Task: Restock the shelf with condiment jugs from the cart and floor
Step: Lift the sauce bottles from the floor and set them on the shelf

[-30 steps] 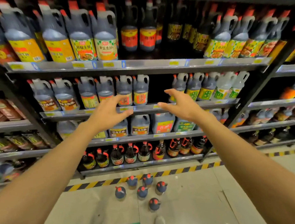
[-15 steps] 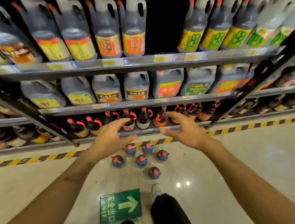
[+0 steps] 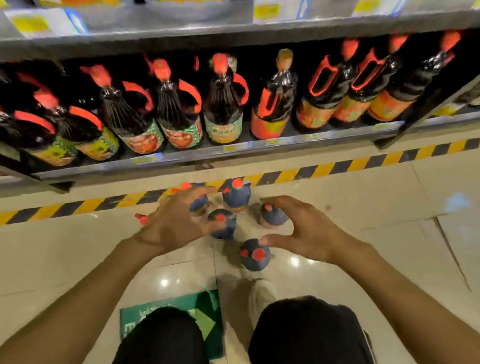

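Several dark jugs with red caps stand in a cluster on the floor in front of the shelf; the nearest jug (image 3: 254, 255) is closest to my feet, with others (image 3: 236, 193) behind it. My left hand (image 3: 178, 220) hovers over the left side of the cluster with fingers spread and holds nothing. My right hand (image 3: 301, 228) hovers at the right side, fingers loosely curved over a jug (image 3: 272, 215), thumb close to the nearest jug; no grip is visible. The bottom shelf (image 3: 218, 151) carries a row of dark bottles with red handles.
A yellow-and-black hazard stripe (image 3: 347, 165) runs along the floor before the shelf. A green arrow sign (image 3: 207, 318) is stuck to the tiled floor by my knees. A higher shelf edge (image 3: 219, 29) with price tags overhangs. No cart is in view.
I have crouched and my view has dropped from the upper shelves to the bottom shelf. Both hands have come down from shelf height to just above the jugs on the floor.
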